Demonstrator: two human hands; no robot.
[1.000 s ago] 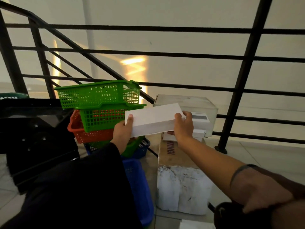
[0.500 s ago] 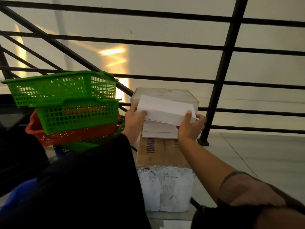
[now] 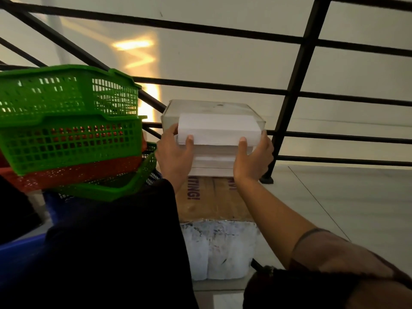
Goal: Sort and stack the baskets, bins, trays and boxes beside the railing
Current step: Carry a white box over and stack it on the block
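Holding a flat white box (image 3: 219, 128) by its two short ends, the person has it on, or just above, a small pile of white boxes (image 3: 214, 162) that sits on a long cardboard carton (image 3: 214, 197) beside the black railing (image 3: 287, 103). The left hand (image 3: 175, 156) grips the left end, thumb pressed on the near face and the other fingers curled round the far side; the right hand (image 3: 254, 159) mirrors it at the right end, thumb up on the near face, fingers wrapped behind. Whether the box already rests fully on the pile I cannot tell.

The box's long axis runs left to right, parallel to the railing bars, and its broad face points up; the carton below lies the other way, its long axis running away from the person toward the railing. The box lies directly between the two hands, with neither clearly nearer. A clear plastic container (image 3: 214, 108) stands just behind the pile, touching or nearly touching the box's far edge.

My judgement is that the next move is squaring the box over the pile and letting go, so the match between its edges and those beneath matters most.

To the left, stacked green baskets (image 3: 71, 121) sit in a red basket (image 3: 73, 175).
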